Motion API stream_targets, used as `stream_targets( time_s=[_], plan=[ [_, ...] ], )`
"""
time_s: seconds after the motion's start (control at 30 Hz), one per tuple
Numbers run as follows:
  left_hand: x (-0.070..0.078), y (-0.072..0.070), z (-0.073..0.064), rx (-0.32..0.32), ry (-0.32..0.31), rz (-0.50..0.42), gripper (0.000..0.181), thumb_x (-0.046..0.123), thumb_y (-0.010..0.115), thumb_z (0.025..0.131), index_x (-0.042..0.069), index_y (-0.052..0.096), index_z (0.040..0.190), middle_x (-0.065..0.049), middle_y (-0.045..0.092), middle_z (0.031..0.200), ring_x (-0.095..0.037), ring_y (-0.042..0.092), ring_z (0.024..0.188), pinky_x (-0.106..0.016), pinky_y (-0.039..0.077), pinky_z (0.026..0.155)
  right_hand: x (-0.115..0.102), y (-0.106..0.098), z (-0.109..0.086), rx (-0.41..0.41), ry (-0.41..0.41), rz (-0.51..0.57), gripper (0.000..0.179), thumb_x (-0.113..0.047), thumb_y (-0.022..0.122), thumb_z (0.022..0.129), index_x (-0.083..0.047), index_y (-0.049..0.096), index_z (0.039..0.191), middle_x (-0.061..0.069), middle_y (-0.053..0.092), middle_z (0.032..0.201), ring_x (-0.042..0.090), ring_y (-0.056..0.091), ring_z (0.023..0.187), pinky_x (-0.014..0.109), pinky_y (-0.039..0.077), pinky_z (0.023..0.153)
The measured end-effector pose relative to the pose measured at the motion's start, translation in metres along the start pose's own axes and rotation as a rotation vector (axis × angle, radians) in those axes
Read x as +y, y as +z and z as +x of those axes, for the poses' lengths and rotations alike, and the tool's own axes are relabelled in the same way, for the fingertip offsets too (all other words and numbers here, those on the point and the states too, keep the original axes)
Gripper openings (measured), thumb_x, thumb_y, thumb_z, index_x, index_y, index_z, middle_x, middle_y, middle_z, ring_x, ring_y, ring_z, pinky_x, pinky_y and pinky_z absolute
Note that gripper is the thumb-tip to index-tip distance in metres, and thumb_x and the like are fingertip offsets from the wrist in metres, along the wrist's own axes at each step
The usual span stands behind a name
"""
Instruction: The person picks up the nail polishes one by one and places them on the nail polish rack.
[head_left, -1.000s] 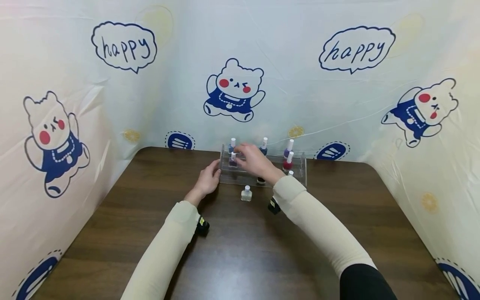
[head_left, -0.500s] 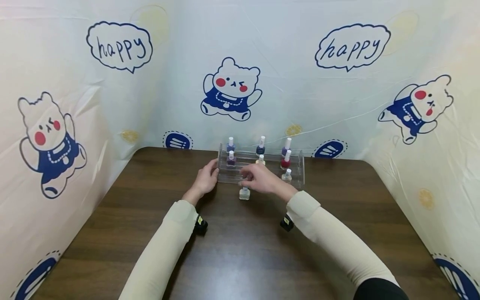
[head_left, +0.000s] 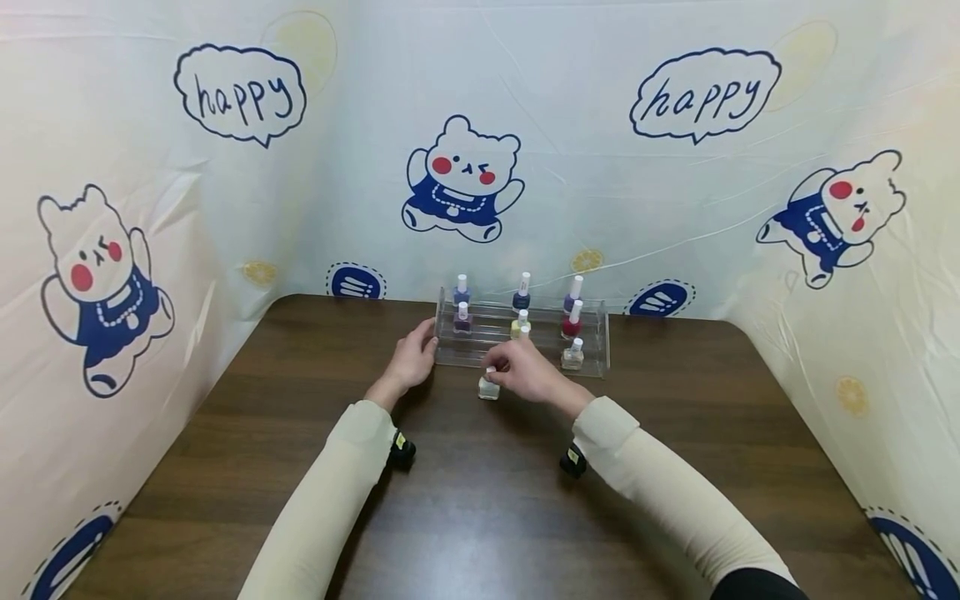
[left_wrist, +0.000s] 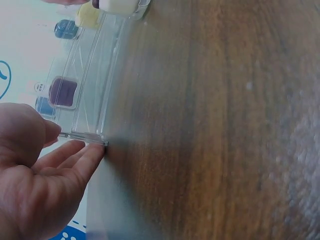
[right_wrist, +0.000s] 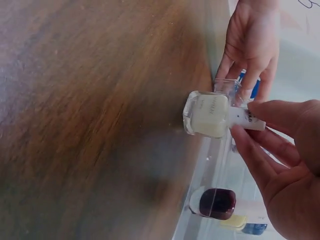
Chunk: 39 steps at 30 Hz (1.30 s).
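Observation:
My right hand (head_left: 528, 372) pinches the white cap of a pale cream nail polish bottle (right_wrist: 210, 115) between thumb and fingers. The bottle is upright in front of a clear tiered rack (head_left: 480, 357); whether its base touches the table I cannot tell. My left hand (head_left: 411, 360) holds the rack's left end panel, with the thumb and fingers at its edge in the left wrist view. On the rack's middle tier, near that hand, stands a dark purple nail polish bottle (left_wrist: 64, 92). A dark maroon bottle (right_wrist: 217, 203) stands in the rack, mostly hidden by my right hand in the head view.
Blue (head_left: 461, 292), dark blue (head_left: 521, 297) and purple (head_left: 572, 298) bottles stand on the rack's back tier. Yellow (head_left: 518, 327) and red (head_left: 572, 325) ones are on the middle tier; a pale bottle (head_left: 572, 358) is at front right. A printed cloth (head_left: 315, 183) hangs behind the table (head_left: 480, 500).
My right hand has come from the purple bottle on the middle tier down to the front, and now pinches the pale bottle's cap. The left hand stays at the rack's end.

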<state>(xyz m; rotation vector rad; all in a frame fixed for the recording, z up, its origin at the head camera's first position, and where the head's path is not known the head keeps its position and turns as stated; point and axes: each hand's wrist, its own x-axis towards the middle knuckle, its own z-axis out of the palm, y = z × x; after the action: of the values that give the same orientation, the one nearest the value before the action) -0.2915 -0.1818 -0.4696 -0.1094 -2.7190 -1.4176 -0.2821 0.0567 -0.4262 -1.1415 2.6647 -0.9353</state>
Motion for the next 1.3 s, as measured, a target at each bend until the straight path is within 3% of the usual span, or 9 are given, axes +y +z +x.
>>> stream_targets(
  time_s=[0.2, 0.87, 1.1, 1.3],
  plan=[
    [0.001, 0.0, 0.0, -0.002, -0.008, 0.002, 0.048, 0.009, 0.043, 0.109, 0.008, 0.038, 0.157, -0.02, 0.053, 0.149, -0.037, 0.049, 0.138, -0.051, 0.038, 0.116, -0.003, 0.001, 0.007, 0.07, -0.004, -0.008, 0.01, -0.004, 0.073, 0.094, -0.003, 0.079, 0.101, 0.006, 0.076, 0.096, 0.013, 0.068, 0.085, 0.028, 0.058, 0.079],
    [-0.002, -0.001, 0.002, -0.015, -0.01, 0.002, 0.048, 0.008, 0.043, 0.109, 0.007, 0.038, 0.157, -0.022, 0.053, 0.148, -0.037, 0.049, 0.138, -0.051, 0.039, 0.115, -0.023, -0.002, 0.04, 0.215, -0.011, -0.006, 0.013, -0.007, 0.072, 0.096, -0.006, 0.079, 0.106, 0.007, 0.077, 0.101, 0.013, 0.071, 0.086, 0.026, 0.059, 0.077],
    [-0.001, -0.003, 0.0, -0.014, -0.009, 0.007, 0.048, 0.009, 0.044, 0.109, 0.007, 0.039, 0.156, -0.022, 0.054, 0.148, -0.037, 0.049, 0.138, -0.05, 0.04, 0.115, -0.019, 0.004, 0.054, 0.281, -0.079, -0.119, 0.014, -0.004, 0.071, 0.096, -0.002, 0.078, 0.108, 0.011, 0.076, 0.107, 0.018, 0.073, 0.09, 0.025, 0.059, 0.079],
    [-0.003, -0.001, 0.0, -0.018, -0.008, 0.002, 0.048, 0.009, 0.044, 0.109, 0.008, 0.038, 0.157, -0.021, 0.053, 0.149, -0.036, 0.049, 0.139, -0.05, 0.04, 0.114, -0.012, 0.014, 0.061, 0.266, -0.098, -0.183, 0.014, -0.001, 0.07, 0.095, -0.001, 0.077, 0.107, 0.012, 0.076, 0.106, 0.02, 0.073, 0.091, 0.028, 0.06, 0.081]
  ],
)
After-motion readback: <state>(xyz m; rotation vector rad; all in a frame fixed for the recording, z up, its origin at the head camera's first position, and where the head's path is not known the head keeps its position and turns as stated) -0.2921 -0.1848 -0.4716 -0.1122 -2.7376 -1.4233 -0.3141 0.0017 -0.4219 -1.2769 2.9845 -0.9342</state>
